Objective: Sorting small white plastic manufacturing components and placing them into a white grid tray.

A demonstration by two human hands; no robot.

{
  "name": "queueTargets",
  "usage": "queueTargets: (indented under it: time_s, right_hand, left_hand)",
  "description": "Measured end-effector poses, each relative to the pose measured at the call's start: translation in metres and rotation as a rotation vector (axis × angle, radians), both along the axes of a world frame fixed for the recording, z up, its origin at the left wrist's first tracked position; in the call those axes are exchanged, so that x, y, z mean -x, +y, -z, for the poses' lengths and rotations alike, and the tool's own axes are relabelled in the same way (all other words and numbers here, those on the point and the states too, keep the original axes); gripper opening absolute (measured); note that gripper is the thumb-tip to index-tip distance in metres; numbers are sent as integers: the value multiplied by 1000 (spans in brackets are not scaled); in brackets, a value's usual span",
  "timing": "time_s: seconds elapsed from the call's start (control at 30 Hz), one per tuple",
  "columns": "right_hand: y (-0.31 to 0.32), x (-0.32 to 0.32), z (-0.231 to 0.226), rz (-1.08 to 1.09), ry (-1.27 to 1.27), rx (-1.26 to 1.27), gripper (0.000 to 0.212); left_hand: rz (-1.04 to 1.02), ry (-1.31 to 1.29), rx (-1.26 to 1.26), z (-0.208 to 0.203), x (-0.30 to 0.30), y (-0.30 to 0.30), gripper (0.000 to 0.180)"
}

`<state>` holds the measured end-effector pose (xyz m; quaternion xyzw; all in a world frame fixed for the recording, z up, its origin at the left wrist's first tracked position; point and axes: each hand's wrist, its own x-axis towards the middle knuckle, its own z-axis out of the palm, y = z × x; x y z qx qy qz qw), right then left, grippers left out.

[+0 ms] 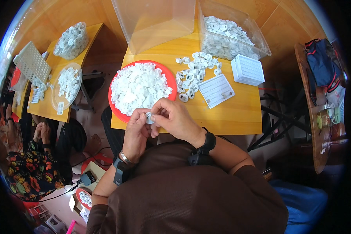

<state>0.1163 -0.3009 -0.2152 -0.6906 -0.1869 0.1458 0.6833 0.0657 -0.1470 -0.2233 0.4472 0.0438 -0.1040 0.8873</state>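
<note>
Between both hands, at the table's front edge, is a small round white plastic part (149, 117). My left hand (135, 128) grips it from the left with closed fingers. From the right, my right hand (171, 117) pinches the same part between thumb and fingers. Just beyond them a red round tray (171, 80) carries a heap of small white plastic pieces (140, 87). To its right lie several loose round white parts (193, 76), some showing dark centres. A white grid tray (216, 91) rests beside these parts.
A stack of white trays (247, 70) stands at the table's right. Behind are a clear bin (257, 48) full of white parts and an upright clear plastic panel (154, 23). Another person's hands (42, 132) are at left, near a second table (50, 105).
</note>
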Motion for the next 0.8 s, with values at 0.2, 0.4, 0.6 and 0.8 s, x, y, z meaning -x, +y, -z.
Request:
queueTargets:
  time_s: [0.2,0.4,0.6,0.8]
  right_hand:
    - [-6,-2,-12,78,-292,142,7]
    - [-3,-2,-9,70,-197,78,11]
    - [-1,0,-10,57,-191,77,12]
    - [-1,2,-14,73,-220,113,10]
  left_hand:
    - [4,-97,-389,5,-1,3,21]
    - [-81,-142,-461,2,0,1,21]
    - [-135,-212,-525,4,0,0,21]
    - [-149,-240,-663,4,0,-3,19]
